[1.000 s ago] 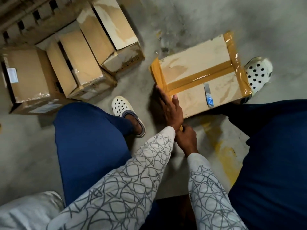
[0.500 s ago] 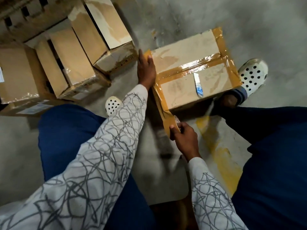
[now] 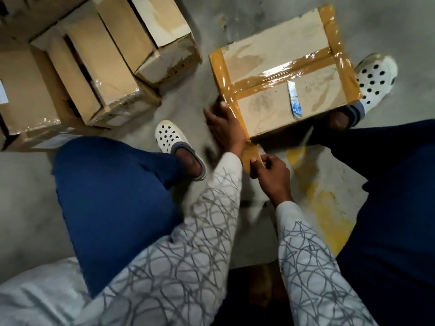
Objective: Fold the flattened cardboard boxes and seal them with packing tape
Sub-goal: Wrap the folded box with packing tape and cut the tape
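Print on the blue-and-white sticker (image 3: 294,101) across the top of the cardboard box (image 3: 277,50), too blurred to read. Same with the white label (image 3: 2,91) at the far left edge, the paler label (image 3: 53,140) on a carton end below it, and the dark printing (image 3: 179,64) on the end of the nearest stacked carton.

Resting on the concrete floor (image 3: 28,196) between the two feet, that cardboard box: flaps closed, top up. Banded in brown packing tape (image 3: 282,76) along the middle seam and down both short edges, glossy where light strikes the centre strip.

Pressed flat on the left edge band, toward the near corner: left hand (image 3: 224,128), fingers straight, somewhat smeared by motion. Just off that same corner, pinching a loose length of the tape running from the box: right hand (image 3: 270,170), thumb and fingers curled onto it. Roll itself not made out.

Upper left, a pile of closed cartons (image 3: 106,67), packed side by side, near the taped box but not touching it. White perforated clogs: left one (image 3: 168,137) just beside the left hand, right one (image 3: 374,78) just beside the box's right end. Blue trouser knees on either side. Yellow paint patch (image 3: 322,203) on the floor beside the right forearm. Grey scribble-patterned sleeves across the lower view, covering the floor beneath.
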`<state>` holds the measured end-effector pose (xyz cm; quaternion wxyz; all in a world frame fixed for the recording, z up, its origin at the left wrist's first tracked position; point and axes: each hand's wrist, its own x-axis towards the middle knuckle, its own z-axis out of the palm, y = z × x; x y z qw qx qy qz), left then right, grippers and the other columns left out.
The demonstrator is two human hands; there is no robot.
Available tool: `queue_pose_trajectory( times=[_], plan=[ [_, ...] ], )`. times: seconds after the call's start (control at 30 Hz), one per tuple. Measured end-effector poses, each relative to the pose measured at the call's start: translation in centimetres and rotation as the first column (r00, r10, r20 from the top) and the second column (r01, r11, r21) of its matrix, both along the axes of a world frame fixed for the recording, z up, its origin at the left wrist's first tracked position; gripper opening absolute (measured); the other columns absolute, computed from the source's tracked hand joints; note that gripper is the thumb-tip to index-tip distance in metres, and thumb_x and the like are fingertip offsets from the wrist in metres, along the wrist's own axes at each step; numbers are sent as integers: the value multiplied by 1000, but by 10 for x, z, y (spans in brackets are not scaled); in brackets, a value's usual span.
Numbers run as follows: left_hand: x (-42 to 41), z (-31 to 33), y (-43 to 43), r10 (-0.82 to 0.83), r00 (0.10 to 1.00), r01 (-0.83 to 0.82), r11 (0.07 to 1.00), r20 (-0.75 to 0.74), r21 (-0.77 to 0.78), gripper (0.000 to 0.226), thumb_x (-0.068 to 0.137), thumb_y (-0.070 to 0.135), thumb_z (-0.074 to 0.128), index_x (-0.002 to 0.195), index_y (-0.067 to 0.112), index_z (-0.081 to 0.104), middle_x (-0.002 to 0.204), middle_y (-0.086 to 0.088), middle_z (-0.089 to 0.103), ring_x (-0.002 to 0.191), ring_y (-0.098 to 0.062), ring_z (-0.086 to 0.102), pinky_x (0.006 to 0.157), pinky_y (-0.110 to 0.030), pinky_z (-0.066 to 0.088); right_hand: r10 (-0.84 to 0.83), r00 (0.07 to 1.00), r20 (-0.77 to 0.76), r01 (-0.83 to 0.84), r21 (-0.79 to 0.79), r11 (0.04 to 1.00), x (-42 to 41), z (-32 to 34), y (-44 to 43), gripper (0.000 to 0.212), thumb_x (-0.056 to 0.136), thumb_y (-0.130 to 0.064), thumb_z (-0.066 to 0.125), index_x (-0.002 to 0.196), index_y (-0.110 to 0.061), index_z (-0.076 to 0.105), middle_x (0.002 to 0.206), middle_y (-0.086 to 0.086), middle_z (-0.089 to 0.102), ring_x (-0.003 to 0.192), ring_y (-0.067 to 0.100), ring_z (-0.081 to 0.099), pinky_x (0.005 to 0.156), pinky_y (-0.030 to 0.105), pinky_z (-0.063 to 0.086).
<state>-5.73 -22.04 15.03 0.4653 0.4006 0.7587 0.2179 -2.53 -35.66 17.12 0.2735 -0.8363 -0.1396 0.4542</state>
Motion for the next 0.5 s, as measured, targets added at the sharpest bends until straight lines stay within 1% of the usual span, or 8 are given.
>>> queue_pose_trajectory(
  times=[0.07,0.13,0.2,0.27,0.3,0.37,0.43,0.5],
  plan=[
    [4,9,-29,-77,990,88,993,122,-83,74,97,61,34,156,17,24,155,-14,39,139,-31,42,109,-36,33,-4,1000,5,4,1,1000,1,-2,-2,31,89,-45,64,98,-17,73,90,5,76,90,24,70,85,35,54],
    [2,17,-38,-26,983,54,988,183,-147,68,103,52,36,158,16,17,159,-13,33,141,-31,38,110,-36,31,-27,999,20,27,1,1000,2,0,-5,34,86,-50,61,94,-18,72,85,4,75,86,25,71,84,40,56],
    [-11,22,-47,120,991,-107,978,59,-181,65,103,50,40,156,17,22,157,-16,34,141,-34,37,112,-44,31,-43,999,30,43,9,999,2,8,-8,33,86,-47,62,95,-17,72,88,6,75,89,26,71,86,40,55],
    [-24,31,-70,210,975,-220,903,-67,-368,67,100,49,48,150,9,30,153,-21,36,139,-38,38,111,-46,34,-58,997,48,57,24,998,0,18,-6,25,90,-40,64,100,-18,71,97,7,75,95,26,68,90,41,54],
    [-30,35,-89,226,973,-220,851,-45,-477,65,98,50,50,147,8,36,151,-22,38,136,-38,41,108,-44,38,-69,997,41,67,38,997,-1,24,-5,23,91,-38,65,104,-19,69,102,7,74,98,25,68,91,42,54],
    [-35,39,-128,333,921,-156,793,204,-589,50,97,57,48,122,15,61,137,-19,58,120,-35,57,86,-36,48,-67,997,31,65,50,997,-5,33,-5,23,91,-36,66,108,-20,65,106,5,72,100,25,67,92,41,54],
    [-33,41,-153,347,876,-109,819,335,-564,57,92,69,45,102,19,71,117,-11,71,111,-33,65,82,-34,52,22,995,101,-25,37,999,-4,38,-5,22,92,-34,63,108,-19,62,107,7,71,101,28,66,88,36,52],
    [-31,19,-164,305,914,-145,860,265,-490,73,73,83,49,97,20,75,106,-7,74,105,-30,68,91,-44,56,122,971,208,-128,19,992,3,41,-5,21,92,-32,61,108,-19,64,109,10,71,101,32,64,83,33,49]
  ],
)
